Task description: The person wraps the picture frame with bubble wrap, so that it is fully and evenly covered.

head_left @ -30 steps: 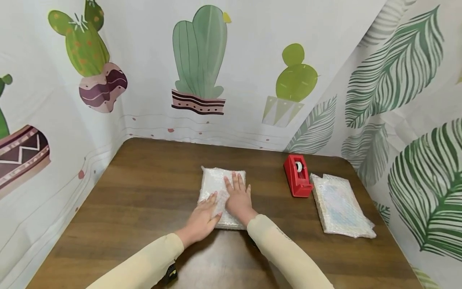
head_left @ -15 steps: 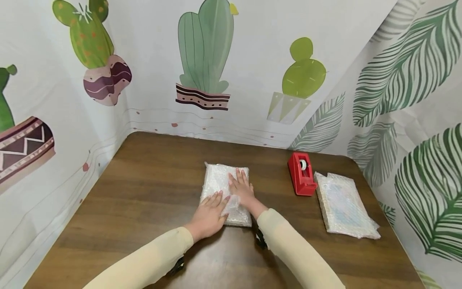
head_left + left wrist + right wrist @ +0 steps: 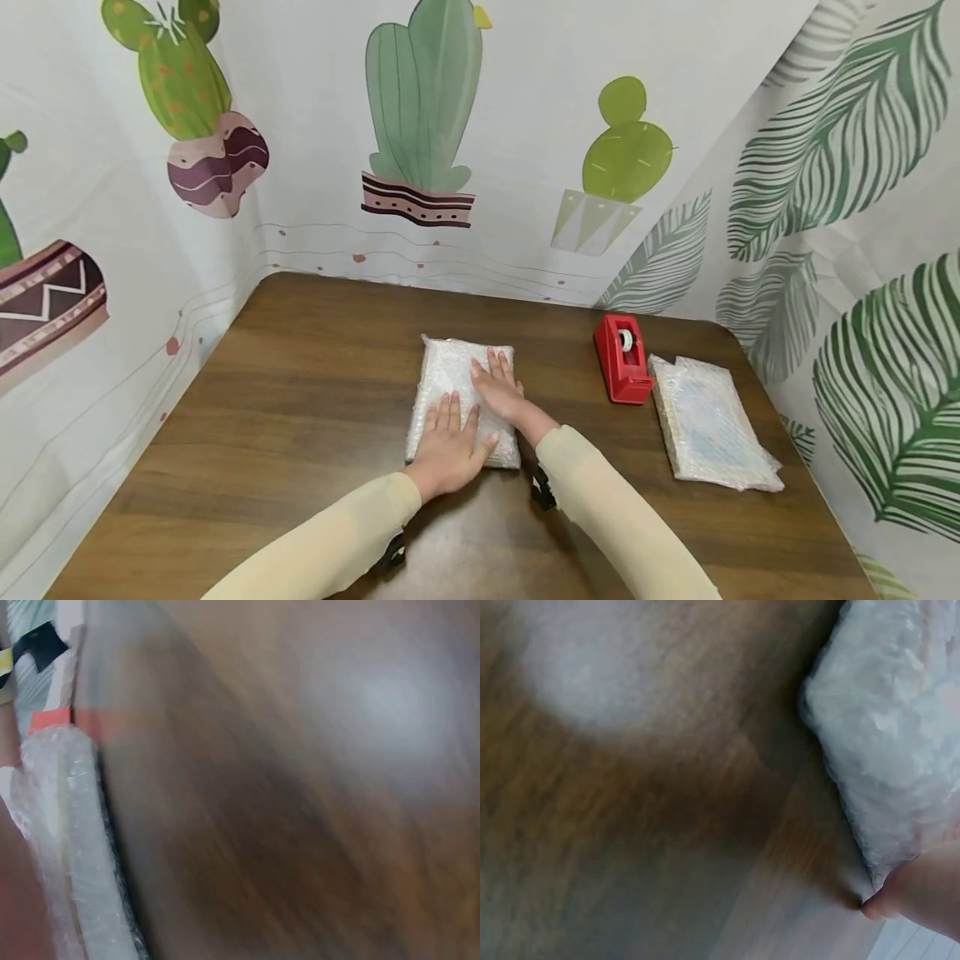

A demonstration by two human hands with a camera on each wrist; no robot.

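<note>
A flat rectangular package in bubble wrap (image 3: 448,367) lies on the wooden table in the head view. My left hand (image 3: 450,450) rests on its near half, fingers spread and straight. On the far right part of the package lies my right hand (image 3: 501,392), its fingers extended. In the left wrist view the side of the bubble-wrapped package (image 3: 90,847) shows at the left. The right wrist view has the package's wrapped edge (image 3: 889,727), with part of my right hand (image 3: 922,889) at its lower corner. What is inside the wrap cannot be made out.
A red tape dispenser (image 3: 624,360) with a roll of tape stands right of the package. Beside it lies another bubble-wrapped item (image 3: 712,425), near the right edge of the brown table (image 3: 315,375). A cactus-print cloth (image 3: 510,167) hangs behind.
My left hand has slid right across the lower part of the package, its fingers now pointing forward. The right hand has shifted slightly and stays on the wrap. The head view has tilted a little.
</note>
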